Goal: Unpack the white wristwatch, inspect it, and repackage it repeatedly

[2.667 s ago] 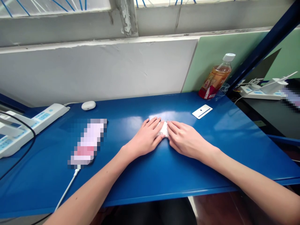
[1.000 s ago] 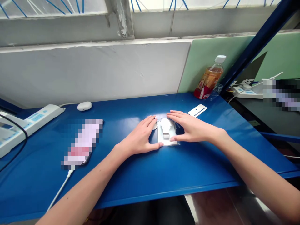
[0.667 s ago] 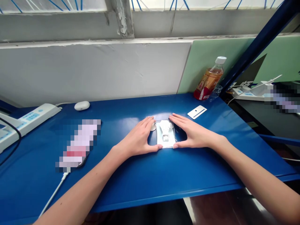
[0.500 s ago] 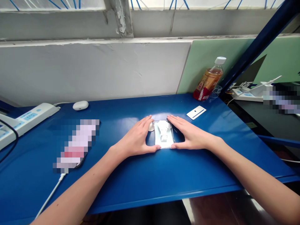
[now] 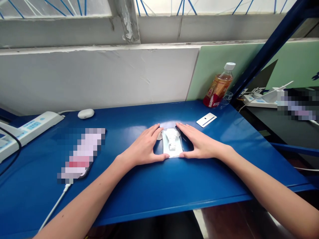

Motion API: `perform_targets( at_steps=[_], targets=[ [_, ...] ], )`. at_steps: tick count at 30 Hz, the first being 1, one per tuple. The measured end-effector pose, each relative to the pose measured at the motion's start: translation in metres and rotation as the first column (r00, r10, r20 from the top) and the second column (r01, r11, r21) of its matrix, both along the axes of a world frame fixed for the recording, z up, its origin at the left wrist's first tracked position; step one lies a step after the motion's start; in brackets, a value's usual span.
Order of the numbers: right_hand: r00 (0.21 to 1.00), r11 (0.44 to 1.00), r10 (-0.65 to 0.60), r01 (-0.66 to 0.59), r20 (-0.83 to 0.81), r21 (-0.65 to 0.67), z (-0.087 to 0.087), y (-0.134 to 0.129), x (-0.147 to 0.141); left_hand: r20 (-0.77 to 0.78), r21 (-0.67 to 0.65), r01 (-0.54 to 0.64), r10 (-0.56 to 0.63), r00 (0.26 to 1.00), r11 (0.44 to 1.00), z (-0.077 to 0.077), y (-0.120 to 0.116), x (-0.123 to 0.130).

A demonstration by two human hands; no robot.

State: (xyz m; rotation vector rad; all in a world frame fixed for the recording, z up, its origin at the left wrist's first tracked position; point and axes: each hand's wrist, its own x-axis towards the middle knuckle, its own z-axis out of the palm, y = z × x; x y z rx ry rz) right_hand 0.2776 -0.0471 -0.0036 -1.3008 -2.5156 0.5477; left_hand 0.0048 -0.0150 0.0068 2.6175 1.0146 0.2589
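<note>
In the head view, a small clear plastic packet (image 5: 172, 142) lies flat on the blue desk (image 5: 159, 189), with a white item on a pale backing inside it; its exact kind I cannot make out. My left hand (image 5: 146, 146) rests along its left side, thumb at the near corner and fingers stretched towards the far one. On the opposite side, my right hand (image 5: 199, 142) mirrors this, thumb and fingers spread apart at the right corners. Both hands are open. Beside my left fingertips shows a small rounded pale thing (image 5: 159, 136), partly hidden.
A phone (image 5: 83, 152) with a white cable lies at left, near a power strip (image 5: 37, 127) and a white earbud case (image 5: 86, 114). At the back right stand a drink bottle (image 5: 218, 88) and, in front of it, a white card (image 5: 206, 119). A blue post (image 5: 266, 53) rises at right.
The view has shifted slightly, so everything sits a little differently in the picture. My hands and the packet keep the same arrangement.
</note>
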Motion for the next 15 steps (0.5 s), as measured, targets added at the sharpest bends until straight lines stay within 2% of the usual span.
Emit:
perform_targets(
  at_steps=[15],
  targets=[
    [0.999,0.999,0.000,0.002,-0.051,0.043,-0.0012,0.0007,0.0022,0.050,-0.023,0.013,-0.012,0.999,1.000,0.0007,-0.0003,0.0009]
  ],
)
